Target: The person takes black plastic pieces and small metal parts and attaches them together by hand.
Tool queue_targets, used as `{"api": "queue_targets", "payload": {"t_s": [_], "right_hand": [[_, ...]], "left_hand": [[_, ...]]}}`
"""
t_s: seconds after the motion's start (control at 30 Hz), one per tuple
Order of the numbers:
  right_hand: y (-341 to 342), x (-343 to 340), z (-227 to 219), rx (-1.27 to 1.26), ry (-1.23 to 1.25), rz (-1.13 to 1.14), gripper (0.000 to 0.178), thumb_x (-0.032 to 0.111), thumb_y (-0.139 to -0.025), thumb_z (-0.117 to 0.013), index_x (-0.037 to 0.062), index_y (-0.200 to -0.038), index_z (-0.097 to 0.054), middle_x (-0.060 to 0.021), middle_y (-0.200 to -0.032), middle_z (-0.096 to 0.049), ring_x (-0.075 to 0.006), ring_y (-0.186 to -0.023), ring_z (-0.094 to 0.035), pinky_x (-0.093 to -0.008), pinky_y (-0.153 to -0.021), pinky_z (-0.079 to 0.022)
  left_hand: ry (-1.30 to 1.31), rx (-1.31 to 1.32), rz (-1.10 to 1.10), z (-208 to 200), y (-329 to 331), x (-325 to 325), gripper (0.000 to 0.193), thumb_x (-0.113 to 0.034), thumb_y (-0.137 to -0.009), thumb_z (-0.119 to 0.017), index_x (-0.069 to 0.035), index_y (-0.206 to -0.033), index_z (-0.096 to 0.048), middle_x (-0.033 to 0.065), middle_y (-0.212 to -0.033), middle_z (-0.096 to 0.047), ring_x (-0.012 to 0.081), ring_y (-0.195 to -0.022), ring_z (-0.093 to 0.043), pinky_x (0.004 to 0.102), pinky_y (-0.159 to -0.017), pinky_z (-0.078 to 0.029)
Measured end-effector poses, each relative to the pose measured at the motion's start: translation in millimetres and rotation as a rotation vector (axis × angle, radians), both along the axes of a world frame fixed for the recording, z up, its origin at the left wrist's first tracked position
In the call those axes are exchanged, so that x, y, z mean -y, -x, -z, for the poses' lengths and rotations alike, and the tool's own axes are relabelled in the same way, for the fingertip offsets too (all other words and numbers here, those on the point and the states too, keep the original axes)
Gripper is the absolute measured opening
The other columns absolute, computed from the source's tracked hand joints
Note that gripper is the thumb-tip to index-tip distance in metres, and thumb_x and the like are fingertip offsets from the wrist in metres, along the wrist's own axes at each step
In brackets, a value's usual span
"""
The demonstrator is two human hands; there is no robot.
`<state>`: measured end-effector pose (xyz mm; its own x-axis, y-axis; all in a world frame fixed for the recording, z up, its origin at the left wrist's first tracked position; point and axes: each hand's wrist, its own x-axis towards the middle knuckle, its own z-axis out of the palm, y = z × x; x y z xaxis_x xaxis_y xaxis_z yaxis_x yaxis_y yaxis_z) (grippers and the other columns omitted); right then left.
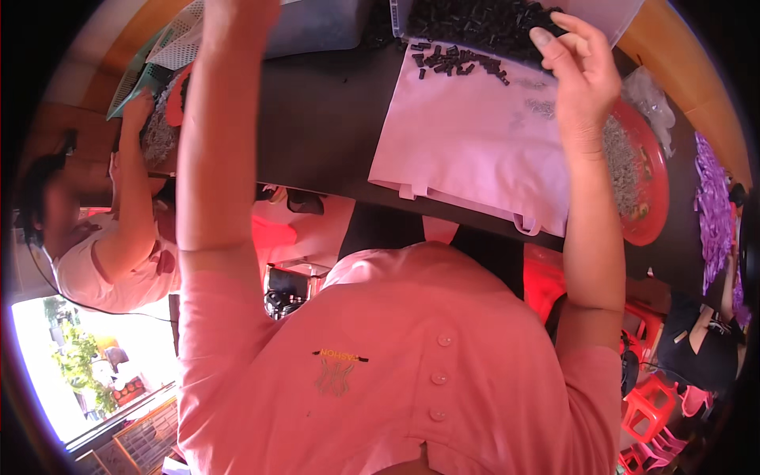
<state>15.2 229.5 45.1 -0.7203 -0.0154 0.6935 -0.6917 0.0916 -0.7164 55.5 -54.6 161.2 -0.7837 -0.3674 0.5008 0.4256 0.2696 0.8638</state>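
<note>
My right hand (584, 71) is at the front of a clear plastic bin (621, 20) filled with small black plastic pieces (475, 28). Its thumb and index finger curl toward each other in a pinch; anything between them blends into the dark pieces behind. Loose black pieces (455, 62) lie just outside the bin on a pale pink cloth bag (467, 127), spread over the dark table (317, 119). My left hand (241, 12) reaches up to the top edge beside a grey bin (317, 28), its fingers out of view.
A red tray (655, 190) of small silvery pieces (621, 170) sits right of my forearm, near a clear plastic bag (653, 103) and purple strips (712, 214). At left, another person's arm (131, 214) reaches to a green basket (131, 87). Red stools (651, 408) stand lower right.
</note>
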Motion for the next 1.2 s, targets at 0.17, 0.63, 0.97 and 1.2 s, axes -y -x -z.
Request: {"api": "queue_targets", "payload": {"t_s": [0.17, 0.63, 0.97, 1.2], "right_hand": [[-3, 5, -12, 0.0, 0.121, 0.037, 0.014, 0.003, -0.082, -0.069, 0.0026, -0.095, -0.062, 0.003, -0.071, -0.057, -0.0041, -0.062, -0.05, -0.0196, -0.055, -0.039], [13, -30, -8, 0.312, -0.963, -0.209, 0.014, 0.008, -0.071, -0.067, 0.0043, -0.084, -0.064, -0.0038, -0.067, -0.058, -0.0157, -0.063, -0.055, -0.0325, -0.058, -0.042], [2, -17, 5, 0.186, -1.327, -0.033, 0.01, 0.008, -0.072, -0.058, 0.0018, -0.077, -0.064, -0.019, -0.082, -0.065, -0.0394, -0.083, -0.063, -0.0474, -0.068, -0.049], [7, -13, 10, 0.183, -1.343, 0.148, 0.012, 0.006, -0.074, -0.055, 0.0015, -0.079, -0.065, -0.0204, -0.086, -0.066, -0.0388, -0.086, -0.064, -0.0476, -0.072, -0.049]], "left_hand": [[0.698, -0.148, -0.365, 20, 29, 35, 0.017, -0.002, -0.074, -0.071, 0.003, -0.09, -0.067, 0.0071, -0.076, -0.065, 0.0125, -0.067, -0.059, 0.0278, -0.062, -0.048], [1.2, 0.209, 0.054, 154, 53, -55, 0.015, -0.017, -0.076, -0.064, -0.002, -0.075, -0.065, 0.0196, -0.085, -0.064, 0.0393, -0.08, -0.064, 0.0472, -0.072, -0.052], [0.98, 0.177, 0.119, 163, 48, -58, 0.011, -0.013, -0.08, -0.065, -0.002, -0.083, -0.066, 0.0156, -0.08, -0.065, 0.0312, -0.073, -0.064, 0.0402, -0.067, -0.051], [0.952, 0.106, 0.135, 157, 42, -55, 0.006, -0.007, -0.079, -0.06, -0.003, -0.077, -0.063, 0.0193, -0.084, -0.062, 0.0395, -0.079, -0.062, 0.0464, -0.07, -0.05]]}}
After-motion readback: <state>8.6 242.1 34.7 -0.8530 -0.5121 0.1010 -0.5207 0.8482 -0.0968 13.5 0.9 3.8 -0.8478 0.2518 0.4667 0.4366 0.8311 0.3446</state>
